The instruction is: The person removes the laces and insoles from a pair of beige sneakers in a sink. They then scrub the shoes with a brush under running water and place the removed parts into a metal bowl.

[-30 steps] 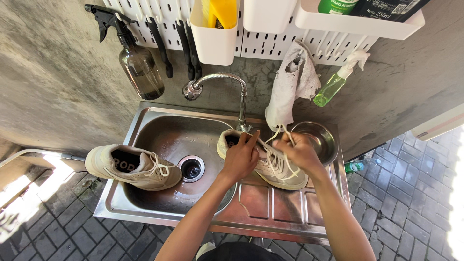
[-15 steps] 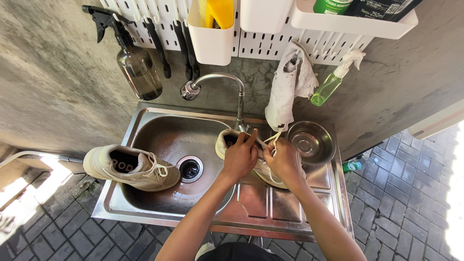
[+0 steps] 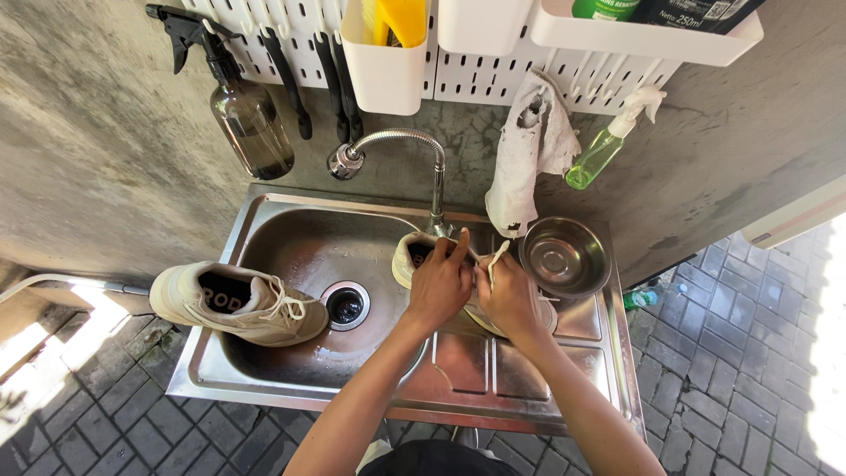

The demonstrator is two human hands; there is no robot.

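Both your hands, left hand and right hand, pinch laces on the cream sneaker; unlacing underway, next eyelet needs slack.

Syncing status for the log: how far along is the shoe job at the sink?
Early. Done: nothing clearly; the basin shows no suds. In hand: left hand and right hand work the laces of the pale shoe on the drainboard. Left: the second shoe, still laced, on the sink's left rim.
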